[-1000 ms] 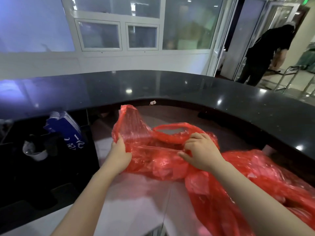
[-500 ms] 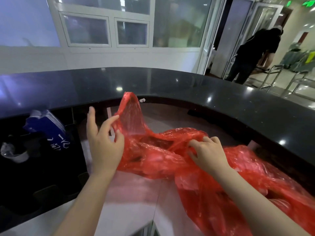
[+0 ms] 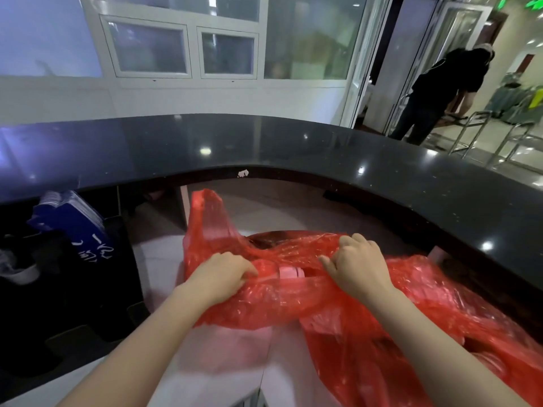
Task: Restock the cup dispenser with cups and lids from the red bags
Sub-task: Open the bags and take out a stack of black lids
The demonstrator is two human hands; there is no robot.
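A: Entry, head view. Left hand: fingers curled down into the red plastic at the mouth of the near red bag, gripping a fold of it. Right hand: knuckles up, fingers bent over the far side of the same opening, pinching the film. The two hands sit apart, one on each side of the mouth.

B: Where does the bag lie?

A: On the pale lower desk, about mid-width, under the inner edge of the curved black counter. One handle loop stands upright at the bag's left. A second red bag spreads toward the desk's right edge, touching the first.

B: Contents?

A: Between the hands, through the opening, a pale pink-tinted stack shows. Cups or lids: cannot tell.

B: Surroundings?

A: Blue booklets stand tilted in the dark recess at the desk's left end. A small white scrap sticks to the counter's inner edge. Beyond the counter's far right corner, a person in dark clothing bends over by metal railings.
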